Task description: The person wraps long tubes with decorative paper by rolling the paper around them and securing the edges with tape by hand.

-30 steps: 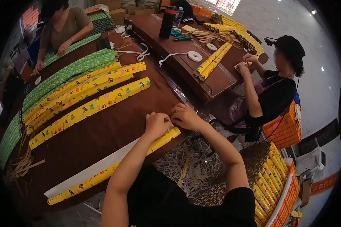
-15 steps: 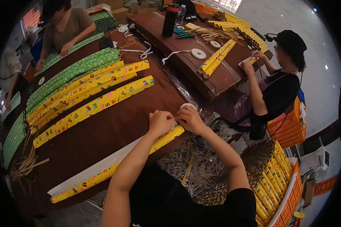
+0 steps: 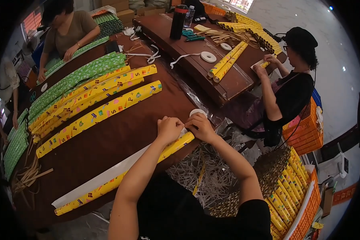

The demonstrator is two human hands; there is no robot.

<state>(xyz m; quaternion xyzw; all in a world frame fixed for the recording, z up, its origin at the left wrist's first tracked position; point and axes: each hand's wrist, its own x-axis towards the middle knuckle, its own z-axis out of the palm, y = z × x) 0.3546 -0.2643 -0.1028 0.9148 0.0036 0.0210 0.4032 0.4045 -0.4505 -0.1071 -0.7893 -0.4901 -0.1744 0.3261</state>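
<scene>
In front of me lies a roll of yellow patterned wrapping paper [image 3: 102,191], its loose white edge [image 3: 120,170] turned up along the far side. My left hand [image 3: 170,130] is closed in a pinch above the roll's right end, at the white edge. Close against it, my right hand [image 3: 200,127] also has its fingers pinched together. What lies between the fingertips is too small to make out. A white roll of tape [image 3: 197,112] lies just behind my right hand, partly covered by it.
More yellow rolls [image 3: 104,116] and green rolls [image 3: 78,82] lie to the left. A co-worker [image 3: 298,84] handles a small roll at the right; another person [image 3: 72,32] works at the far left. Paper shreds [image 3: 204,174] and an orange crate [image 3: 306,204] of rolls stand below right.
My hands stay almost still at the roll's right end. The co-worker at the right has shifted slightly, head bent lower over the small roll.
</scene>
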